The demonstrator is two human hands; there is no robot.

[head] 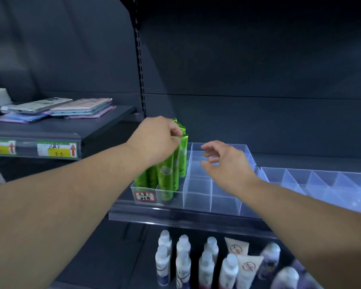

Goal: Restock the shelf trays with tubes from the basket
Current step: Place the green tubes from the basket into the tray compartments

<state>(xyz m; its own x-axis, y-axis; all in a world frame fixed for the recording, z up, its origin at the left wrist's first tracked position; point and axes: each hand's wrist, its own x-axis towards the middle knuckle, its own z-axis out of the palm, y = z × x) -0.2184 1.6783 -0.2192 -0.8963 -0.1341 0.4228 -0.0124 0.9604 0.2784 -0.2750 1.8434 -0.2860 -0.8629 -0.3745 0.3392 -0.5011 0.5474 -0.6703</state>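
Several green tubes (167,178) stand upright in the left compartments of a clear divided tray (198,199) on the shelf. My left hand (156,140) pinches the crimped top of one green tube in the tray's second column. My right hand (225,161) hovers over the bare compartments just to the right, fingers loosely curled, holding nothing. A handwritten label (145,196) sits on the tray's front left. No basket is in view.
A second clear divided tray (313,180) lies to the right. White bottles (183,259) and cream tubes (237,247) stand on the lower shelf. A raised shelf (56,130) at the left carries flat packets and price tags. A slotted upright (141,65) runs up the dark back wall.
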